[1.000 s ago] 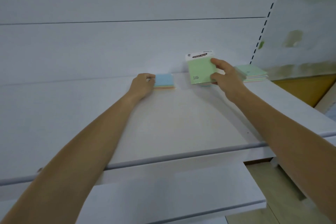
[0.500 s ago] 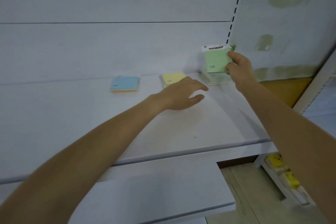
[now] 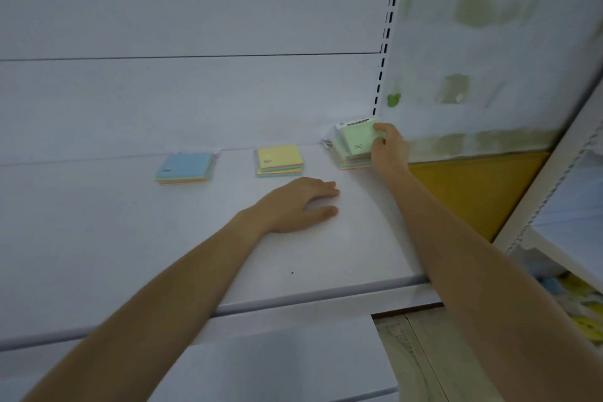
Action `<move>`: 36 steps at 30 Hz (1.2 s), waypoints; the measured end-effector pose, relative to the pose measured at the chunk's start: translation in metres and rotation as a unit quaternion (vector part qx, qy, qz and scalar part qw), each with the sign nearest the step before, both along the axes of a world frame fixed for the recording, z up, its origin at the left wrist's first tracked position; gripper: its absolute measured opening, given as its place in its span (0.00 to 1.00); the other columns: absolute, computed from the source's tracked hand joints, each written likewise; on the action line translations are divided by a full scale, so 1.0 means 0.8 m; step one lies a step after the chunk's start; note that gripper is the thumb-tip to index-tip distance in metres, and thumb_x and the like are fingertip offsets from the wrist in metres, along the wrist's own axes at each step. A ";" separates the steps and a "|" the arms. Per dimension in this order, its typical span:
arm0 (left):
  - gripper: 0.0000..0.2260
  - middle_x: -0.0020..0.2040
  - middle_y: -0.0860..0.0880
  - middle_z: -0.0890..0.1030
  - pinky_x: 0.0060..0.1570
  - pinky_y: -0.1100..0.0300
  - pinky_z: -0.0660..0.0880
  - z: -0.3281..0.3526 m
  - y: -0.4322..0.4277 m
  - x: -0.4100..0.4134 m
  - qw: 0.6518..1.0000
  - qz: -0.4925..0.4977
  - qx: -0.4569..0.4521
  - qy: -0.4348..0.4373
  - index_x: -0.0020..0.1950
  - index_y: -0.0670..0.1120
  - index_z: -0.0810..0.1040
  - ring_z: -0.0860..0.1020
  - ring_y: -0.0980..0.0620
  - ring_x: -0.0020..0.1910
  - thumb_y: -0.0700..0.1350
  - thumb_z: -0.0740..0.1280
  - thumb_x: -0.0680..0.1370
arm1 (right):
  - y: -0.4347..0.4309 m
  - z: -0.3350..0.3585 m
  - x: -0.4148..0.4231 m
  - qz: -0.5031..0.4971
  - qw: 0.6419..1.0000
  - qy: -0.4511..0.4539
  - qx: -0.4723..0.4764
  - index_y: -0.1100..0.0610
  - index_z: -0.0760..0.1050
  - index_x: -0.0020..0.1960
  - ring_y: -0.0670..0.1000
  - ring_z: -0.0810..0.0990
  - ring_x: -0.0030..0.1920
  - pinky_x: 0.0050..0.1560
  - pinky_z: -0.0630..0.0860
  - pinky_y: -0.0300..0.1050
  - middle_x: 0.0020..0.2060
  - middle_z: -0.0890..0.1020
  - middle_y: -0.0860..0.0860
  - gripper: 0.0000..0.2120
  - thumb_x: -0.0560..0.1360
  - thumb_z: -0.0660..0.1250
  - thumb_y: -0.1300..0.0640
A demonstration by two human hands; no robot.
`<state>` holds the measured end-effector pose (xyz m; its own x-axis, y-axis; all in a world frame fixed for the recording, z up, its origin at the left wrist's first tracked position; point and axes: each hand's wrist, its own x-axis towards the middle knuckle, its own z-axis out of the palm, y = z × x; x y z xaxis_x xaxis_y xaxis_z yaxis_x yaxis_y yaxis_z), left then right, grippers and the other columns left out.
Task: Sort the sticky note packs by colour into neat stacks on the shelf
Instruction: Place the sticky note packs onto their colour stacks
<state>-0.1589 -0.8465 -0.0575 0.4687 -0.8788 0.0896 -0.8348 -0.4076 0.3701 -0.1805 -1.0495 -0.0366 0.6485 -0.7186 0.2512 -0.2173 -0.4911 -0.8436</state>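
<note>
- Head view: the right hand (image 3: 390,147) grasps a green sticky note pack (image 3: 359,139), tilted on the green stack (image 3: 354,162) at the shelf's (image 3: 98,238) right end.
- Left hand (image 3: 298,204) rests flat on the shelf, fingers loose, holding nothing.
- Yellow stack (image 3: 279,160) sits mid-shelf, blue stack (image 3: 185,169) further left.

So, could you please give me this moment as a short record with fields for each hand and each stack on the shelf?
left hand: open, palm down, resting empty on the shelf
right hand: gripping a green sticky note pack, tilted, over the green stack
blue stack: leftmost, lying flat, untouched
yellow stack: middle, lying flat, untouched
green stack position: rightmost, near the slotted upright
stage: green pack not yet flat on its stack
</note>
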 end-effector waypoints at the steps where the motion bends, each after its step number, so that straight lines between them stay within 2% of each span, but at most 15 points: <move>1: 0.21 0.74 0.55 0.64 0.72 0.61 0.55 0.000 0.000 0.000 1.000 0.003 -0.005 0.003 0.71 0.52 0.66 0.60 0.57 0.74 0.53 0.60 0.78 | -0.003 -0.003 0.001 0.001 1.000 0.008 -0.008 0.57 0.69 0.65 0.58 0.73 0.59 0.53 0.73 0.49 0.59 0.77 0.59 0.19 0.77 0.50 0.65; 4: 0.21 0.74 0.55 0.64 0.71 0.63 0.55 -0.001 -0.001 0.000 1.000 0.005 -0.014 0.006 0.70 0.52 0.67 0.61 0.57 0.73 0.53 0.61 0.78 | -0.006 -0.009 0.001 0.012 1.000 0.027 0.002 0.57 0.73 0.61 0.59 0.69 0.64 0.62 0.71 0.54 0.59 0.76 0.58 0.19 0.77 0.49 0.64; 7: 0.21 0.74 0.55 0.65 0.72 0.61 0.56 -0.002 -0.002 0.000 1.000 0.007 -0.009 0.011 0.70 0.52 0.67 0.61 0.57 0.73 0.53 0.61 0.78 | -0.006 -0.011 0.000 0.033 0.999 0.031 0.018 0.56 0.73 0.61 0.59 0.69 0.65 0.64 0.70 0.55 0.61 0.75 0.57 0.18 0.78 0.50 0.61; 10: 0.21 0.74 0.55 0.65 0.73 0.60 0.56 -0.002 -0.002 0.002 1.000 0.006 -0.008 0.011 0.70 0.52 0.67 0.61 0.57 0.73 0.53 0.61 0.78 | -0.002 -0.008 0.000 0.058 0.997 0.051 0.011 0.56 0.72 0.63 0.59 0.68 0.66 0.66 0.68 0.56 0.63 0.74 0.56 0.17 0.76 0.55 0.55; 14: 0.21 0.74 0.56 0.65 0.72 0.62 0.56 -0.002 -0.003 0.003 1.000 0.007 -0.009 0.008 0.70 0.53 0.67 0.61 0.57 0.73 0.53 0.61 0.78 | -0.007 -0.012 0.000 0.081 0.988 0.099 -0.082 0.57 0.70 0.66 0.58 0.64 0.69 0.71 0.60 0.50 0.66 0.70 0.55 0.19 0.76 0.59 0.52; 18: 0.21 0.74 0.55 0.65 0.69 0.67 0.54 -0.002 -0.004 0.004 1.000 0.004 -0.007 -0.001 0.70 0.52 0.67 0.62 0.57 0.73 0.52 0.62 0.78 | -0.007 -0.016 0.000 0.080 0.985 0.115 -0.101 0.54 0.68 0.67 0.58 0.61 0.70 0.69 0.59 0.51 0.68 0.69 0.54 0.20 0.76 0.58 0.50; 22: 0.20 0.73 0.55 0.66 0.68 0.66 0.55 0.002 -0.006 0.001 1.000 0.007 -0.005 -0.013 0.70 0.52 0.67 0.62 0.57 0.73 0.52 0.61 0.78 | -0.002 -0.009 -0.010 0.061 0.978 0.087 -0.178 0.52 0.66 0.69 0.57 0.53 0.74 0.74 0.51 0.54 0.75 0.58 0.54 0.21 0.77 0.58 0.51; 25: 0.20 0.73 0.55 0.66 0.69 0.65 0.57 0.012 -0.002 -0.002 0.999 0.026 0.001 -0.046 0.70 0.52 0.67 0.62 0.57 0.73 0.53 0.60 0.78 | 0.012 0.000 -0.014 0.085 0.956 0.035 -0.280 0.54 0.69 0.67 0.57 0.59 0.73 0.74 0.52 0.52 0.73 0.63 0.54 0.21 0.76 0.57 0.49; 29: 0.20 0.73 0.56 0.67 0.69 0.60 0.61 0.033 0.028 0.003 0.993 0.050 0.031 -0.103 0.70 0.53 0.67 0.63 0.56 0.72 0.55 0.58 0.78 | 0.053 0.006 -0.008 0.175 0.918 0.018 -0.355 0.57 0.74 0.64 0.61 0.69 0.68 0.71 0.60 0.58 0.68 0.71 0.57 0.28 0.71 0.51 0.43; 31: 0.20 0.72 0.56 0.68 0.68 0.58 0.62 0.044 0.058 0.012 0.989 0.062 0.043 -0.124 0.69 0.53 0.68 0.64 0.55 0.72 0.55 0.58 0.78 | 0.078 0.013 0.001 0.219 0.901 0.040 -0.373 0.56 0.71 0.66 0.58 0.68 0.69 0.72 0.59 0.56 0.69 0.70 0.57 0.28 0.73 0.52 0.43; 34: 0.20 0.72 0.55 0.69 0.68 0.60 0.62 0.054 0.121 0.023 0.982 0.100 0.053 -0.152 0.70 0.53 0.67 0.64 0.55 0.72 0.55 0.57 0.78 | 0.129 0.022 0.022 0.276 0.869 0.076 -0.403 0.56 0.64 0.71 0.53 0.63 0.73 0.73 0.53 0.46 0.73 0.64 0.54 0.23 0.78 0.57 0.50; 36: 0.20 0.72 0.55 0.68 0.66 0.60 0.63 0.056 0.174 0.026 0.976 0.139 0.059 -0.157 0.70 0.54 0.67 0.64 0.55 0.72 0.55 0.57 0.79 | 0.178 0.026 0.037 0.310 0.852 0.087 -0.413 0.55 0.60 0.73 0.51 0.60 0.74 0.73 0.52 0.44 0.74 0.62 0.52 0.23 0.79 0.56 0.50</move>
